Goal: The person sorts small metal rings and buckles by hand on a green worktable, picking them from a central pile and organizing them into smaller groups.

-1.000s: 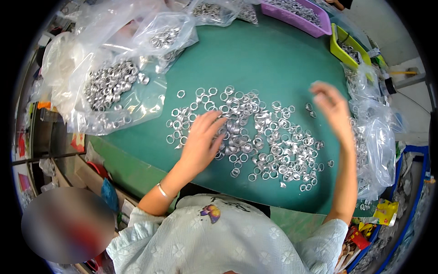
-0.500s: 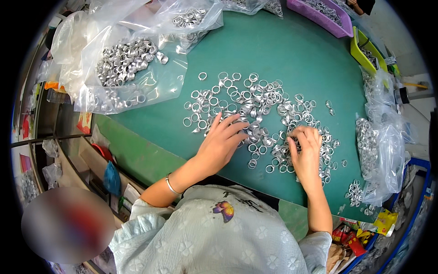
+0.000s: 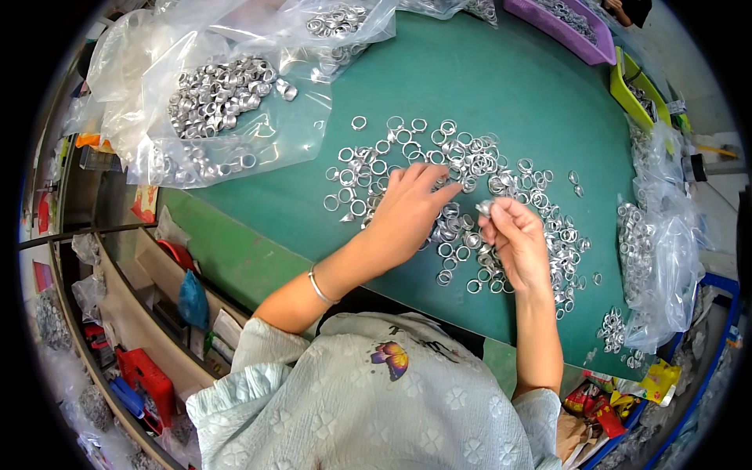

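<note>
Raised off the pile, right hand [image 3: 513,243] pinches a ring [image 3: 485,207]; orientation unclear.

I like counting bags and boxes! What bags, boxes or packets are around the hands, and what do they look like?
Big clear plastic bag: upper left, crumpled, full of silver rings.
Clear bag: top middle, rings inside.
Clear bags: right edge, rings inside.
Purple tray: top right, rectangular.
Yellow-green tray: right of it.
Colourful packets: lower right, red and yellow.
</note>
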{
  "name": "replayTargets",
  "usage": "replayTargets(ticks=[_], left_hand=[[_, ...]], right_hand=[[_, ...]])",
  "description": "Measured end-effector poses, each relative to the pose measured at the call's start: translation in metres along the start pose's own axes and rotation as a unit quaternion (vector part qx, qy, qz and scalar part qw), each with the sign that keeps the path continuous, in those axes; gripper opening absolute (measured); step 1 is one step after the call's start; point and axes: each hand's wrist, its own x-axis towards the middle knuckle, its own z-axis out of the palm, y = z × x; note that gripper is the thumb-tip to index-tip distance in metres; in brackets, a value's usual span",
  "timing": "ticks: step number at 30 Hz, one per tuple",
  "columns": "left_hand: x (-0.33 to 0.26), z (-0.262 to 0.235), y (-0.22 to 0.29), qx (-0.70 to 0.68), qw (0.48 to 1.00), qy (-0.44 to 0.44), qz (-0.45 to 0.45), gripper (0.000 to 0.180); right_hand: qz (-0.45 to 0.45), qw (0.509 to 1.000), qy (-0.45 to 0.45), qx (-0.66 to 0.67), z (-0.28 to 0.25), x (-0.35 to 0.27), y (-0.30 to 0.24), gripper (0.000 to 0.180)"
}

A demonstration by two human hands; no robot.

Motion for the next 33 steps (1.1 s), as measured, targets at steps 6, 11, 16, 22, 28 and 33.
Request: replayTargets(ticks=[6,11,16,22,28,33], left_hand=[[0.023,0.006,-0.013,0.036,0.995,-0.070,0.061,0.024],[0.024,0.009,-0.015,-0.087,0.996,-0.015,0.022,0.014],[0.006,0.001,0.007,-0.617,0.747,-0.083,-0.234,0.013],[-0.016,-0.001,0.026,-0.791,0.514,-0.144,-0.299,0.019],[-0.017,-0.004,0.034,-0.785,0.531,-0.132,-0.289,0.019],[-0.021,-0.005,0.037,-0.729,0.600,-0.135,-0.301,0.017]], right_hand=[[0.074,0.963,-0.075,0.248,-0.001,-0.025,0.004,0.013],[0.031,0.975,-0.073,0.210,-0.001,-0.030,0.009,0.013],[-0.055,0.994,-0.021,0.091,0.002,-0.037,0.015,0.014],[-0.090,0.996,-0.002,0.006,0.011,-0.044,0.015,0.013],[-0.096,0.995,-0.015,-0.003,0.013,-0.047,0.019,0.010],[-0.110,0.993,-0.021,-0.041,0.017,-0.050,0.020,0.010]])
